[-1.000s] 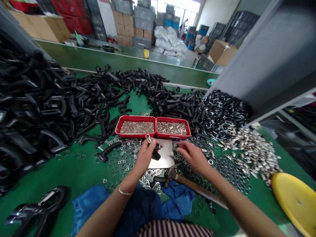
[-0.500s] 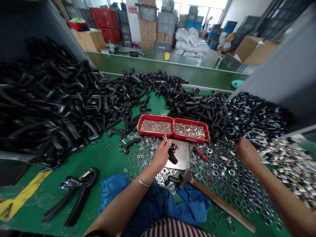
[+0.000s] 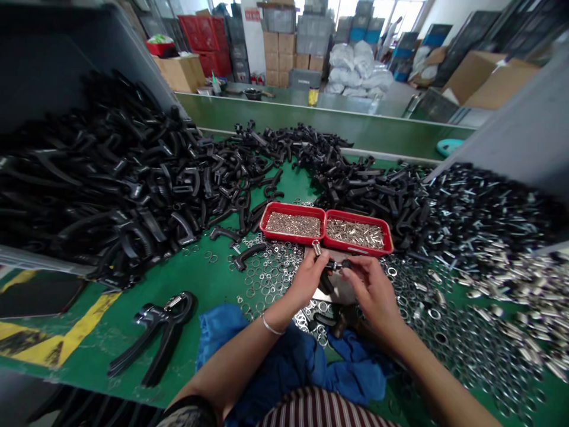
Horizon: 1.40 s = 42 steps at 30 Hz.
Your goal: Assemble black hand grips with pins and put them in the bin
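Observation:
My left hand [image 3: 310, 277] is closed around a black plastic handle piece [image 3: 328, 279] with a small metal spring [image 3: 316, 247] sticking up from it. My right hand [image 3: 372, 290] meets it from the right, its fingertips pinched on a small metal part at the handle's end [image 3: 341, 265]. Both hands hover over a grey metal plate [image 3: 338, 290] just in front of two red trays [image 3: 326, 220] filled with small metal pins. Loose metal rings [image 3: 269, 276] lie scattered around the plate. A hammer head [image 3: 333, 319] shows below my hands.
Large heaps of black handle pieces [image 3: 124, 178] cover the left and back of the green table [image 3: 195, 279]. Black and silver small parts [image 3: 480, 219] pile up on the right. An assembled hand gripper [image 3: 155, 332] lies front left. A blue cloth [image 3: 288, 362] lies near me.
My right hand reached out to the parts pile on the right, then came back to the handle held in my left hand. The view shifted left.

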Each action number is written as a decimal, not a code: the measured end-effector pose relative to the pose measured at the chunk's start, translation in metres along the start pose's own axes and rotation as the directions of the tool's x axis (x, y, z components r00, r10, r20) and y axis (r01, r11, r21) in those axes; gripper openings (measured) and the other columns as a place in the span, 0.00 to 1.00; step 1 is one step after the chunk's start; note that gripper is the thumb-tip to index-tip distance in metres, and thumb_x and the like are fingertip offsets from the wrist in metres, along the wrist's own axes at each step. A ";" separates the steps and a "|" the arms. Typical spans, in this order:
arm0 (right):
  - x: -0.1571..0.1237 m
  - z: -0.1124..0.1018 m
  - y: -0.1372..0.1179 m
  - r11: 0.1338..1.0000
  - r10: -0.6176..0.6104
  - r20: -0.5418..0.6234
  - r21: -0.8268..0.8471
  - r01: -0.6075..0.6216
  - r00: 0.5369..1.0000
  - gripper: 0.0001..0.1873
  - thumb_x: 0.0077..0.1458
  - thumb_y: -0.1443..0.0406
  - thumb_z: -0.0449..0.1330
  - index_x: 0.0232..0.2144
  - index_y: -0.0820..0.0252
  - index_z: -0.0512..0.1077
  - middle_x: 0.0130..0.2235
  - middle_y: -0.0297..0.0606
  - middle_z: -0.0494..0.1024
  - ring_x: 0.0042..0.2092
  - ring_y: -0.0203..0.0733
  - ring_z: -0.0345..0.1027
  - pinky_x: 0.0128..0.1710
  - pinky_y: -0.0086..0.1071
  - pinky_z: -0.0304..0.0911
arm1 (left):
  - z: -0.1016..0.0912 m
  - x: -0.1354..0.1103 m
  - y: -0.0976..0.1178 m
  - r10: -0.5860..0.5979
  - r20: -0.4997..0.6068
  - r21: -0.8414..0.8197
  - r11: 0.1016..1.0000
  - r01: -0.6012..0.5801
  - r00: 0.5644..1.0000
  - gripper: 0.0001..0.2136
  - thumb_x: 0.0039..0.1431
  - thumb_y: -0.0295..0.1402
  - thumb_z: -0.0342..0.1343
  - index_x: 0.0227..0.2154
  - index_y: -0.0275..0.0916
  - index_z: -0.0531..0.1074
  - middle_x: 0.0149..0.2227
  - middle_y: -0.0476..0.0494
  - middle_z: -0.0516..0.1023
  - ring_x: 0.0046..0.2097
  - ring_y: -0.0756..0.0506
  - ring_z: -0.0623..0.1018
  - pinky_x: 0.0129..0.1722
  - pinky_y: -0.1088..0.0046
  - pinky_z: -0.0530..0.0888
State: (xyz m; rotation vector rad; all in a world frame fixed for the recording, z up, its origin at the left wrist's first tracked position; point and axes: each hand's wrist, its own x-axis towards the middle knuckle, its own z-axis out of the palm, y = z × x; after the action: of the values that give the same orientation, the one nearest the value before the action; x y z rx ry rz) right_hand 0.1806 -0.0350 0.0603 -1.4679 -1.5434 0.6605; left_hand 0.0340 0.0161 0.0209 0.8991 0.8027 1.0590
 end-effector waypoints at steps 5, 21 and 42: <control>0.000 -0.010 0.003 0.985 -0.008 0.118 -0.171 0.029 0.993 0.10 0.62 0.57 0.58 0.40 0.55 0.65 0.38 0.39 0.74 0.39 0.45 0.70 0.40 0.39 0.66 | 0.000 -0.001 0.001 0.008 -0.010 0.067 0.998 -0.008 1.000 0.16 0.63 0.49 0.54 0.40 0.39 0.68 0.36 0.48 0.72 0.36 0.49 0.72 0.38 0.73 0.71; 0.006 0.013 -0.007 0.783 0.338 0.410 0.377 -0.494 0.847 0.21 0.56 0.47 0.62 0.31 0.54 0.60 0.24 0.26 0.66 0.20 0.30 0.52 0.17 0.25 0.47 | -0.009 0.003 0.021 0.252 0.091 0.526 0.809 -0.261 0.964 0.11 0.66 0.42 0.51 0.38 0.40 0.70 0.35 0.46 0.74 0.38 0.45 0.71 0.42 0.69 0.66; 0.003 0.007 0.001 0.936 0.273 0.377 0.110 -0.335 0.885 0.23 0.56 0.42 0.57 0.34 0.55 0.68 0.25 0.32 0.72 0.21 0.35 0.58 0.19 0.28 0.51 | -0.008 -0.003 0.026 0.404 0.214 0.490 0.743 -0.456 0.889 0.10 0.69 0.38 0.46 0.43 0.40 0.69 0.45 0.40 0.70 0.50 0.42 0.71 0.55 0.64 0.65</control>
State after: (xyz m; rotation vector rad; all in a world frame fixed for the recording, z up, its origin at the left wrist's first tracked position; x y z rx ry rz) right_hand 0.1759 -0.0305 0.0566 -1.5310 -1.4829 1.2784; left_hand 0.0163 0.0213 0.0410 1.6645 0.8424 1.2018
